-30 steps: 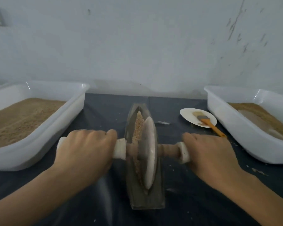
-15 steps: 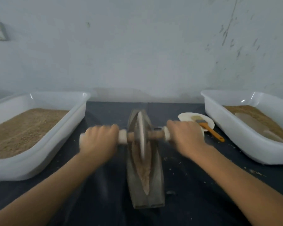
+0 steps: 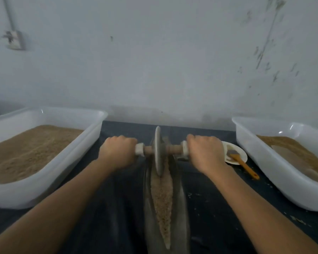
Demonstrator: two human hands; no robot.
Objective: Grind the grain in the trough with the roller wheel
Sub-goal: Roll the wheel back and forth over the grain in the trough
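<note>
A long, boat-shaped grey trough point(image 3: 183, 208) lies lengthwise on the dark table in front of me. Tan grain point(image 3: 162, 198) fills its groove from the middle to the near tip. The grey roller wheel point(image 3: 158, 153) stands upright on edge at the trough's far end, on a wooden axle with white end caps. My left hand point(image 3: 117, 153) grips the axle's left handle. My right hand point(image 3: 205, 153) grips the right handle. Both arms are stretched out forward.
A white tub point(image 3: 77, 156) of tan grain stands at the left, a second white tub point(image 3: 261, 162) with brown meal at the right. A small white plate point(image 3: 243, 156) with an orange-handled brush point(image 3: 244, 165) lies beside my right hand. A wall rises just behind the table.
Both hands have pushed the wheel away from me, from the trough's near half to its far end. The grain in the near part now lies uncovered.
</note>
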